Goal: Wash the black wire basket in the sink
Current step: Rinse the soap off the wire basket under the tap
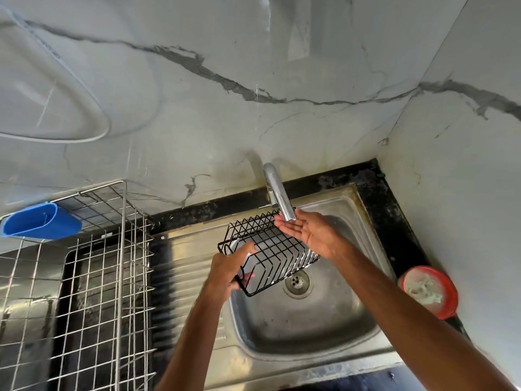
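Left hand [228, 269] is being curled round the basket [277, 251] over the sink [310, 328]. Right hand [307, 232] is being held flat, empty.

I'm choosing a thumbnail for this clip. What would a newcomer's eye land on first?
The black wire basket, tilted over the steel sink at centre, its near end gripped by the left hand. Next, the right hand, open palm-up under the chrome faucet. Colour pops at the edges: a blue cup on the wire rack at left, a red tub at right.

tap [279, 193] overhanging sink [304, 328], dish rack [107, 277] left
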Demonstrator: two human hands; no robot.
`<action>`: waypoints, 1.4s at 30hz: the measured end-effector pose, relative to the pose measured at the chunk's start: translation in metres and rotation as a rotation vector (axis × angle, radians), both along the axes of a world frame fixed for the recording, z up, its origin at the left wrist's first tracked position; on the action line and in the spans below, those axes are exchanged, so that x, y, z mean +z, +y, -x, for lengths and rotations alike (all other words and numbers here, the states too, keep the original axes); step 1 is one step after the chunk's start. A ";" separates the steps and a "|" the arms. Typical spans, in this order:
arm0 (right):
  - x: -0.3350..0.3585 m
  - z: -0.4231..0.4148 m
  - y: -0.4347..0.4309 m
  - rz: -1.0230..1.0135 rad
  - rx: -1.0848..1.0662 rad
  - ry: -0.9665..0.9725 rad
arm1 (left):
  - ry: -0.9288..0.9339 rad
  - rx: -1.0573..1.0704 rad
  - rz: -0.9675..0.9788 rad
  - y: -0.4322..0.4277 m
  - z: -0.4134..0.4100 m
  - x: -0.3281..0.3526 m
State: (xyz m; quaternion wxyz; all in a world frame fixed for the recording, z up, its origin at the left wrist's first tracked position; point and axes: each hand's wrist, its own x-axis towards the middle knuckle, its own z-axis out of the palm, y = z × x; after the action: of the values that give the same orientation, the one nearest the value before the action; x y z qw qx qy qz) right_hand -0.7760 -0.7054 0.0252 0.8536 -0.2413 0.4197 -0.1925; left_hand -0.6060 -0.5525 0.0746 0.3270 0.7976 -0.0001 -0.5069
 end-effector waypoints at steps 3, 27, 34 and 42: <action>0.012 -0.006 0.004 0.205 0.143 0.112 | -0.020 0.002 -0.015 -0.003 -0.002 0.000; -0.016 0.039 0.092 1.385 0.778 0.616 | -0.028 0.019 -0.019 0.007 0.000 0.002; -0.053 0.047 0.055 1.125 0.595 0.701 | -0.216 -0.121 -0.015 0.006 0.005 0.001; -0.005 -0.008 0.029 0.188 -0.104 0.220 | -0.473 -0.381 -0.136 0.011 0.004 -0.030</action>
State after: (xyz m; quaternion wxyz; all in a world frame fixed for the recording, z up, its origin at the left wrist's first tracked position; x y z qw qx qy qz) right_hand -0.7682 -0.6767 0.0198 0.7651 -0.3175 0.5027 -0.2474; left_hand -0.6100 -0.5420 0.0450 0.1628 0.8991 -0.1917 -0.3583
